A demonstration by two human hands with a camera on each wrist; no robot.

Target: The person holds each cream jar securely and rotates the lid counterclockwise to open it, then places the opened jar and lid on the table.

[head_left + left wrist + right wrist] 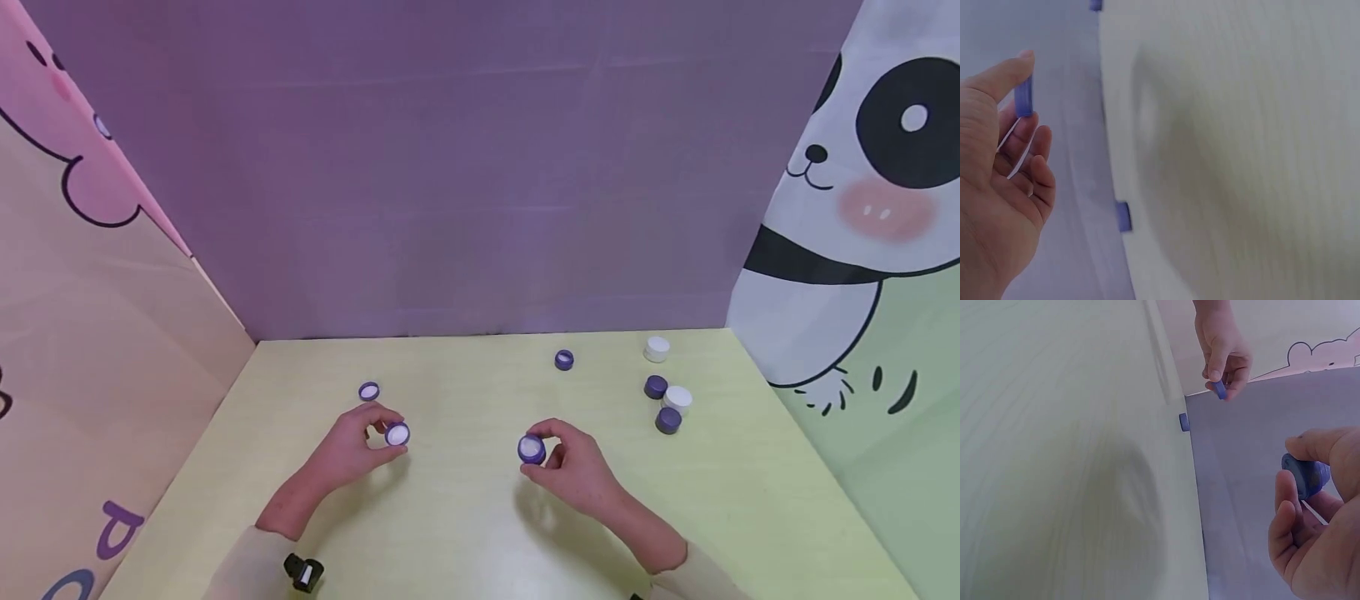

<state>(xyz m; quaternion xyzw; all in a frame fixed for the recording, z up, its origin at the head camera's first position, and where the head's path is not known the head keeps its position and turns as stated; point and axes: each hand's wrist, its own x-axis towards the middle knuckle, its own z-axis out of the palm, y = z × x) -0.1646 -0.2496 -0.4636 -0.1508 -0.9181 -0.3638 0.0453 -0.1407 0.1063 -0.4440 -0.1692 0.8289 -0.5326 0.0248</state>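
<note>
My left hand (356,446) pinches a purple screw cap (397,433) between thumb and fingertips, its white inside facing up. In the left wrist view this cap (1024,97) appears edge-on as a thin ring. My right hand (577,468) grips a small purple jar (532,449) with a pale white top face. Seen from the right wrist, the jar (1304,475) has a wide flat base and a narrower ridged part. Both hands are raised above the table, apart from each other. Just beyond the left hand lies another purple cap (368,391), white inside up.
On the pale yellow table (450,533), a small purple round piece (564,360) lies at the back. Toward the right are a white jar (656,349), a purple piece (656,387), a second white jar (677,400) and another purple piece (668,420). A purple backdrop (480,167) stands behind.
</note>
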